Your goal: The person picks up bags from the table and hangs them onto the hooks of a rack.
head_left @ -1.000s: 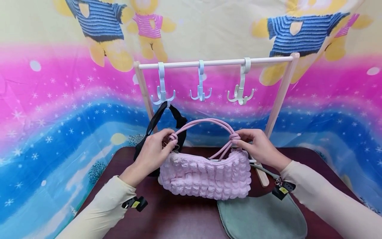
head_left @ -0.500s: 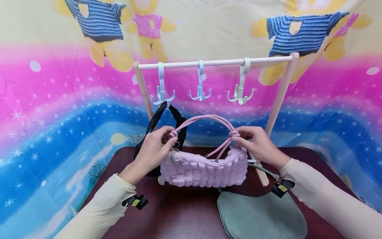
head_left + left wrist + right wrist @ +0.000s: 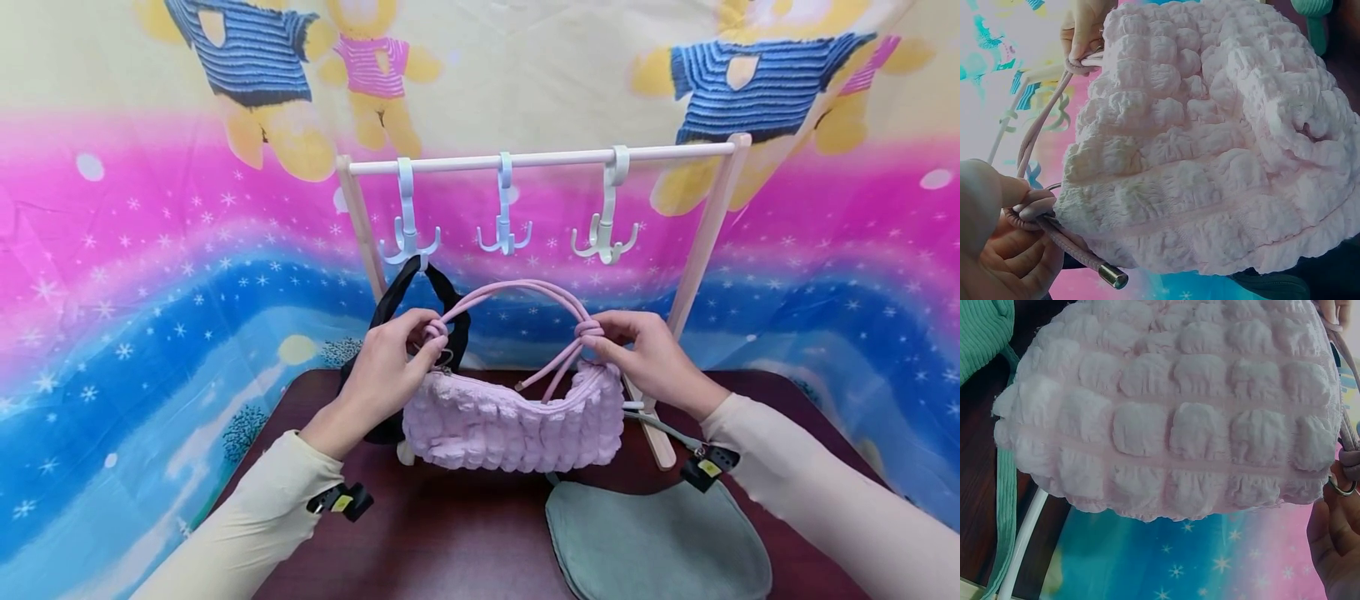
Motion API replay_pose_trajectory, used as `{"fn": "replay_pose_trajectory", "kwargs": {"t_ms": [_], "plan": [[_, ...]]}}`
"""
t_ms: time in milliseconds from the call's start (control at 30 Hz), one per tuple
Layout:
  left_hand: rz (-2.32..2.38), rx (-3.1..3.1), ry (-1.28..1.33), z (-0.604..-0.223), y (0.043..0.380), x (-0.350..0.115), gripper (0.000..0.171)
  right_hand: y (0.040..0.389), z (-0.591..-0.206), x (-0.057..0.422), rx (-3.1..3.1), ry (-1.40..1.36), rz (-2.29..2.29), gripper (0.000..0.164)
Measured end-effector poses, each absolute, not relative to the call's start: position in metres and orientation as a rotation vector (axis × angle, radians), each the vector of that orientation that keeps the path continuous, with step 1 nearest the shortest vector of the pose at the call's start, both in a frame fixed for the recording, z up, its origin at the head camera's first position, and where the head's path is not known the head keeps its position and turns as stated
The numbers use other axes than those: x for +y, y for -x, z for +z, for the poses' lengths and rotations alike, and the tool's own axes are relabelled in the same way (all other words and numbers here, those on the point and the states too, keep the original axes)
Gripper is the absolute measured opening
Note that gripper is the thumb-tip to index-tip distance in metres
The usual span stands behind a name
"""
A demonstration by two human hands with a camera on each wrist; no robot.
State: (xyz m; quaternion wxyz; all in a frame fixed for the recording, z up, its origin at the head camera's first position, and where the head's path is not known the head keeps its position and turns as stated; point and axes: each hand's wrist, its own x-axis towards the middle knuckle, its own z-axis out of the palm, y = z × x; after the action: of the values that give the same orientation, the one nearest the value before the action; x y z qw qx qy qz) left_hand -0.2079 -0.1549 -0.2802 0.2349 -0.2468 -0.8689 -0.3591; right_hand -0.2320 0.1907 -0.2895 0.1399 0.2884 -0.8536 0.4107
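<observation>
A pink puffy handbag (image 3: 517,433) hangs above the table from its knotted cord handle (image 3: 517,287), which arches up between my hands. My left hand (image 3: 390,358) pinches the knot at the handle's left end, thumb and fingers round it. At the right end my right hand (image 3: 645,354) pinches the other knot. Loose cord ends dangle below that knot. In the left wrist view a metal-tipped cord end (image 3: 1110,274) sticks out beside the left knot. The right wrist view shows the bag's bubbled side (image 3: 1197,431) and a metal ring (image 3: 1342,487) at the handle.
Behind the bag stands a rack with a white rail (image 3: 555,157). From it hang a blue hook (image 3: 407,217), a middle blue hook (image 3: 505,208) and a pale hook (image 3: 609,208). A black bag (image 3: 457,342) hangs on the left hook. A green bag (image 3: 660,533) lies on the dark table (image 3: 420,542).
Both hands have raised the handle slightly. The pink bag has risen with it, its underside now higher and farther from the green bag.
</observation>
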Motion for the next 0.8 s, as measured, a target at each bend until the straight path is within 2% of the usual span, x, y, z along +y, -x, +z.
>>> {"fn": "replay_pose_trajectory", "kwargs": {"t_ms": [800], "plan": [[-0.987,-2.334,0.678,-0.264,0.208,-0.154,0.017,0.233,-0.275,0.187,-2.424,-0.807,1.207,0.024]]}}
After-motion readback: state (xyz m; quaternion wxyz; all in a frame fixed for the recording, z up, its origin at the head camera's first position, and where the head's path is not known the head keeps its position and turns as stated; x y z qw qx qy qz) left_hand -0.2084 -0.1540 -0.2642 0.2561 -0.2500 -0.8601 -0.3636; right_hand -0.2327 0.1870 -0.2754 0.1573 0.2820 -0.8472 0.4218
